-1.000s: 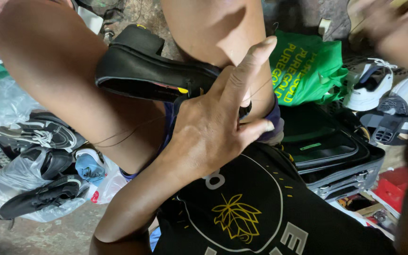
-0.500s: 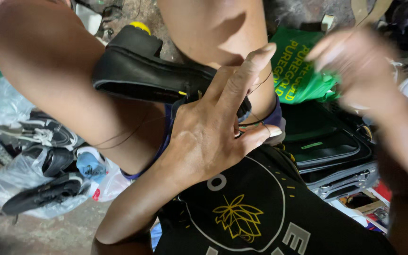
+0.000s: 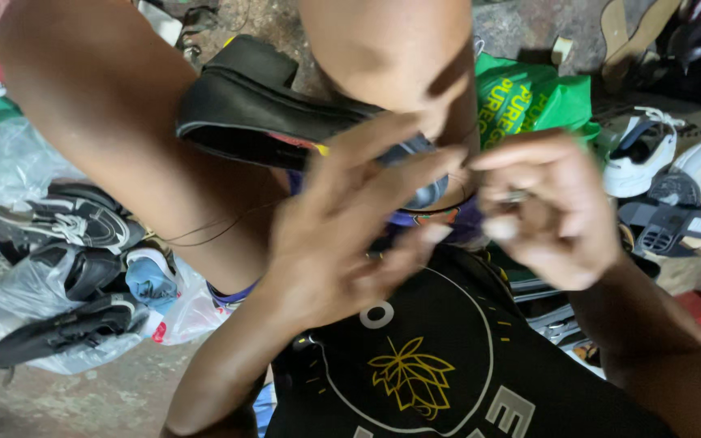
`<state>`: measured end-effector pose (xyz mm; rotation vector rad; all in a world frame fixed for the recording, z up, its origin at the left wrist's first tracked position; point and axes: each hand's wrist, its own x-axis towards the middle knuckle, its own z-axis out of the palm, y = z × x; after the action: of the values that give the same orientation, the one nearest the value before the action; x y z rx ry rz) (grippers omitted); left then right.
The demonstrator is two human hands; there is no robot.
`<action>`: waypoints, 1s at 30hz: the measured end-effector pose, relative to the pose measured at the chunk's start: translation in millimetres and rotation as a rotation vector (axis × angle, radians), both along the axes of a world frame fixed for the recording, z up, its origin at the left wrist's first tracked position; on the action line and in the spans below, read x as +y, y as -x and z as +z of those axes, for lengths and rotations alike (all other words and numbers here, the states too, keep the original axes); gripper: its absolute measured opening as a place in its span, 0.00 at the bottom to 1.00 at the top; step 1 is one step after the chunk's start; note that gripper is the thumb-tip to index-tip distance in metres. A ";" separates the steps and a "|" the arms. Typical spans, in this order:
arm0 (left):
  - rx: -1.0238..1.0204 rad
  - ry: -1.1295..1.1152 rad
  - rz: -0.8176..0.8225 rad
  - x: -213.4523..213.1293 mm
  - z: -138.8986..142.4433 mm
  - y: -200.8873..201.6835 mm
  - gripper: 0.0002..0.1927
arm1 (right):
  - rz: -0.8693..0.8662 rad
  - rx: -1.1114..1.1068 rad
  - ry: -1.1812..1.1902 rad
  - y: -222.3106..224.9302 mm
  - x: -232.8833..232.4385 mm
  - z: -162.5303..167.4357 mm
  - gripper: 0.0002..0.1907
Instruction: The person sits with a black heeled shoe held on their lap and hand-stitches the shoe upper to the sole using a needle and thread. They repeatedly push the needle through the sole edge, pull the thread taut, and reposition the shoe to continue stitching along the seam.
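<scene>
Left hand [image 3: 342, 243] spread open over the black shoe [image 3: 261, 113] clamped between knees; right hand [image 3: 545, 211] pinches something small and blurred.

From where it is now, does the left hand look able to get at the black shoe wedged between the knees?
Probably yes. The left hand is spread open right in front of the black shoe, its fingertips overlapping the shoe's near end. Nothing lies between them; whether they touch is blurred. The right hand sits off to the side.
</scene>
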<state>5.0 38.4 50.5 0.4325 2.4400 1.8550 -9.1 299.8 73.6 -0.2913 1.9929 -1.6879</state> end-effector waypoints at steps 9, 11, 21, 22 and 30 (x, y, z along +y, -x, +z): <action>-0.110 0.592 0.283 -54.2 -27.8 -38.4 0.10 | -0.016 0.005 -0.078 0.2 -9.4 -20.7 0.38; -0.052 0.563 0.291 -57.7 -38.1 -43.9 0.22 | -0.005 0.093 -0.146 -4.9 -24.1 -31.8 0.38; 0.024 0.738 0.781 -178.3 -96.4 -81.1 0.25 | -0.098 0.007 -0.117 -5.7 -28.6 -47.8 0.34; -0.032 0.723 0.821 -189.6 -99.7 -87.0 0.23 | -0.090 0.022 -0.104 -5.0 -28.5 -48.2 0.34; 0.145 0.857 0.763 -152.6 -56.0 -59.4 0.08 | -0.046 0.003 -0.133 1.5 -26.2 -44.7 0.34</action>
<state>64.4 -114.2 -5.4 -0.4884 3.4369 0.6532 -10.6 273.5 28.8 -0.2024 2.1181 -1.5741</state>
